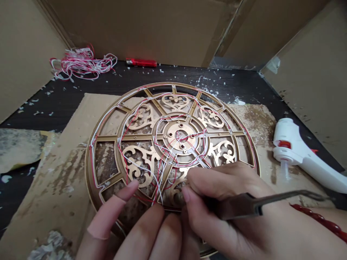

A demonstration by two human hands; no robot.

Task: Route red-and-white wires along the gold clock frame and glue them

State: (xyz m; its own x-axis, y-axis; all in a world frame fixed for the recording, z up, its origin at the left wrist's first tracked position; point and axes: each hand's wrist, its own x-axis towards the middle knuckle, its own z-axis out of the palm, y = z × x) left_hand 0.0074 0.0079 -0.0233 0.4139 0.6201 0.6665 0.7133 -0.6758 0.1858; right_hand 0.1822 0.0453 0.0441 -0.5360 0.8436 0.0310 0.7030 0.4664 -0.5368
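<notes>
A round gold openwork frame [135, 137] with scroll ornaments lies on stained cardboard. Red and white wires [149, 169] run along its rings and cross loosely near its lower middle. My left hand [141, 224] is at the frame's lower edge, index finger raised in a pink cover, the other fingers bent against the wires; what they pinch, if anything, is hidden. My right hand [225, 206] is closed around a dark-handled tool [238, 207] with a thin cord at its rear end. The tool's tip is hidden behind the fingers, over the lower part of the frame.
A white glue gun [300, 148] lies at the right. Tangled red and white wire [81, 63] and a red cutter [141, 62] sit at the back. Cardboard walls [151, 29] surround the dark table. A sanding sheet [20, 148] is at left, glue scraps [51, 247] at lower left.
</notes>
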